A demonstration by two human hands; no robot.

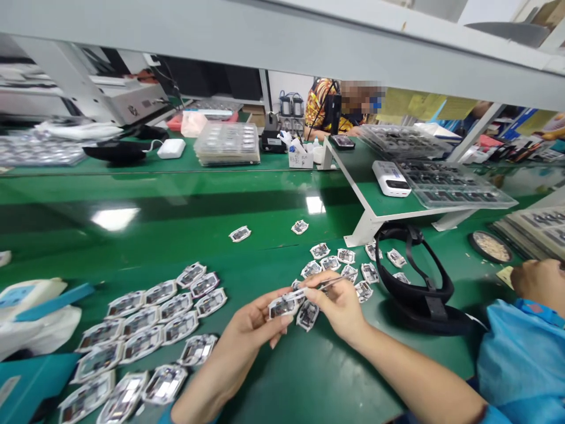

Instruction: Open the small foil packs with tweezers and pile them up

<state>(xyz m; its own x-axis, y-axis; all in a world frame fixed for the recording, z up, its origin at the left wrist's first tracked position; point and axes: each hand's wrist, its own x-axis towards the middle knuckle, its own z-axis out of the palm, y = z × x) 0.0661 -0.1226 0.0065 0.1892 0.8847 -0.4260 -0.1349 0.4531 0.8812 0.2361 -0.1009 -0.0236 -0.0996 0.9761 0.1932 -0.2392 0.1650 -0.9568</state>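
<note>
My left hand [241, 335] is closed around the edge of a small white device housing [281, 307] with electronic parts inside, held above the green bench. At its right end, the fingertips of my right hand [342, 309] are pinched together. A thin metal tool, which looks like tweezers [330, 283], passes through the right-hand fingers; its tip is hard to make out. Just below the held piece, a similar housing [308, 315] lies on the bench. More of these housings [329, 263] are scattered beyond my right hand, and rows of them [141, 343] lie to the left.
A black headset with a strap [417, 294] lies right of my hands. Behind it, a raised green shelf [375, 200] bears a white power bank [391, 178] and clear trays [463, 189]. A co-worker's arm [541, 288] is at far right. An overhead beam [282, 41] crosses above.
</note>
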